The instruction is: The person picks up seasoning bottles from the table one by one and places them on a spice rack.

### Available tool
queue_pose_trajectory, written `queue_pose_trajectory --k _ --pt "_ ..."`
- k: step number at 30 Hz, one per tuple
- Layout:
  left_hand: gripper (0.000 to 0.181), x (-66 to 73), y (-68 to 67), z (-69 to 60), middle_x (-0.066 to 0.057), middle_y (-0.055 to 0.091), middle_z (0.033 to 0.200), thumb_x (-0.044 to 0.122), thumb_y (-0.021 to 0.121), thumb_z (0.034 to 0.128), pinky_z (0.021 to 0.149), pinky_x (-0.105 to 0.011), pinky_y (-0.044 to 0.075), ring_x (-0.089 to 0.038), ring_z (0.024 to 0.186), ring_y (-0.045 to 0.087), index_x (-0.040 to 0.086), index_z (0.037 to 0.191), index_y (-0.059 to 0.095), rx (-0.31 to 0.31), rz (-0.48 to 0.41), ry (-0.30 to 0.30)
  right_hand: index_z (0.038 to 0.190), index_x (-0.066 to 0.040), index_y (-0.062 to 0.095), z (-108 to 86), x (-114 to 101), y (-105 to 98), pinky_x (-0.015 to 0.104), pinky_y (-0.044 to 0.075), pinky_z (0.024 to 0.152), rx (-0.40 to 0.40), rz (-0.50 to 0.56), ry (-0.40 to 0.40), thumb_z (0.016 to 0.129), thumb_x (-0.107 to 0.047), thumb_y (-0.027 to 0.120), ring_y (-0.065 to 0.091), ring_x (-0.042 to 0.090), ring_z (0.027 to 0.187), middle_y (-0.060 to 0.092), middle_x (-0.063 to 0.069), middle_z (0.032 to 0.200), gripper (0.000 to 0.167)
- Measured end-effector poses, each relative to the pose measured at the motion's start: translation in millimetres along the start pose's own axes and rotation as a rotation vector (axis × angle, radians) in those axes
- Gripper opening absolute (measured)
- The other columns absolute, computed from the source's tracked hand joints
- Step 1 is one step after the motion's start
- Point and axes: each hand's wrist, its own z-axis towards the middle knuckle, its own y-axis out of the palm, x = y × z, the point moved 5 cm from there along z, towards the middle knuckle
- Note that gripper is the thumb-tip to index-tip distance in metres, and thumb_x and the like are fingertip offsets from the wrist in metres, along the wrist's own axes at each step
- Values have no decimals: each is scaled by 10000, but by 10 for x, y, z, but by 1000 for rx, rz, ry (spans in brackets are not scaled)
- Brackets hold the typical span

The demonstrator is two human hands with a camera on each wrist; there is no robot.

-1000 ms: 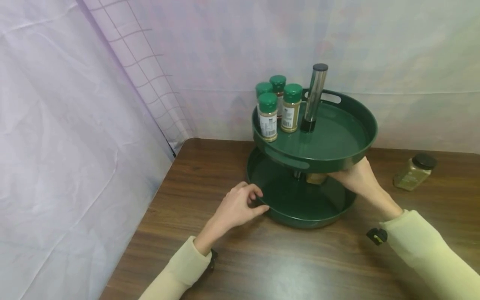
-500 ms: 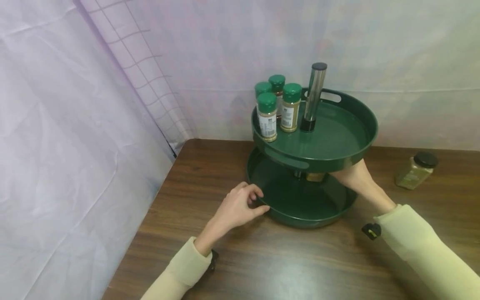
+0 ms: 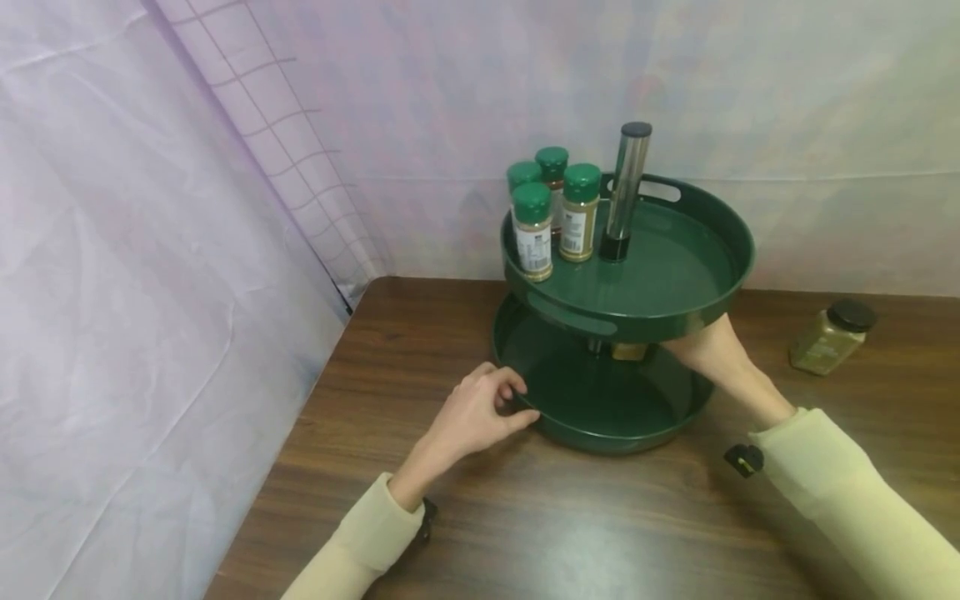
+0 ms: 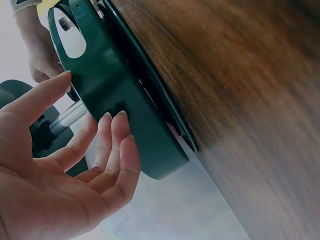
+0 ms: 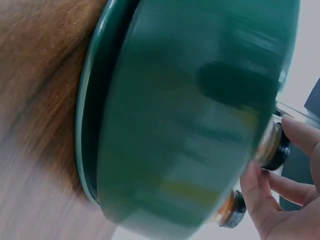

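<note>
A two-tier round green tray stand shows an upper tray (image 3: 675, 275) and a lower tray (image 3: 600, 408) around a metal post (image 3: 628, 192). My left hand (image 3: 476, 408) rests at the lower tray's front-left rim; in the left wrist view its fingertips (image 4: 120, 116) touch the outer wall, fingers bent loosely. My right hand (image 3: 712, 346) reaches between the tiers from the right, its fingers partly hidden by the upper tray. It pinches a black-lidded spice jar (image 5: 270, 142) near the lid, inside the lower tray. Another black-lidded jar (image 5: 232, 210) stands beside it.
Several green-capped spice bottles (image 3: 534, 237) stand on the upper tray's left side. A black-lidded jar of green seasoning (image 3: 828, 337) sits on the wooden table (image 3: 420, 350) at the right. White curtains (image 3: 450, 100) hang behind and to the left.
My right forearm has shifted slightly left, the hand staying between the tiers at the jar. My left hand keeps its place on the rim.
</note>
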Motion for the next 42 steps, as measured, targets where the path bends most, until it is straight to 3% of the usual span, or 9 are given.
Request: queue_pose_trajectory --k 5,8,15,23,27,31,38,41,42 --pt "287 -3 15 -2 -7 581 904 321 812 847 695 -278 479 -124 799 549 126 1035 718 -1 6 -3 1336 106 499 -57 -41 -125 461 442 940 19 -110 30 729 53 802 559 413 1143 577 307 1238 680" --pt "291 -8 15 -6 -2 571 904 316 811 848 695 -280 477 -126 801 545 120 1041 716 -2 10 -4 1257 78 569 -117 -64 -192 587 452 820 8 -218 69 767 -6 817 591 453 1018 607 286 1120 556" --pt "308 4 8 -19 -24 579 910 311 815 847 704 -300 483 -155 818 563 100 1049 715 -3 -2 -9 1048 22 686 -264 -102 -346 450 457 763 21 -333 48 787 -38 836 591 300 838 604 184 1007 307" --pt "296 -8 18 -16 -8 579 913 318 813 849 700 -293 483 -163 826 570 122 1047 712 -8 9 -8 1166 40 697 -404 2 -688 97 367 714 88 -361 129 820 -136 840 452 -196 831 597 185 1072 414" --pt "296 -3 13 -11 -8 578 919 321 810 851 701 -293 484 -157 827 566 126 1050 710 -13 10 -8 1185 3 708 -474 50 -870 68 358 692 108 -375 169 823 -159 846 447 -233 788 583 161 1053 420" --pt "293 2 14 -13 -17 580 923 320 807 855 707 -297 486 -153 828 566 128 1052 708 -16 11 -11 1204 42 680 -548 98 -1051 166 354 758 122 -447 204 848 -163 824 393 -241 790 560 193 1050 436" --pt "287 2 6 -13 -9 577 918 318 811 850 715 -302 486 -144 828 564 134 1042 707 -14 14 -16 1258 123 585 -635 213 -1354 581 364 1021 126 -506 284 927 -226 750 257 -321 782 547 350 1143 509" --pt "287 0 10 -14 -6 574 918 319 812 849 714 -302 489 -141 827 563 134 1041 706 -17 11 -19 1289 130 558 -665 270 -1453 300 459 966 120 -517 339 932 -239 743 258 -325 741 522 376 1186 546" --pt "289 2 12 -16 -8 575 919 321 811 850 715 -302 488 -140 828 563 134 1043 707 -18 10 -21 1298 136 548 -677 294 -1479 155 454 863 119 -515 355 936 -233 739 264 -318 733 502 385 1203 552"
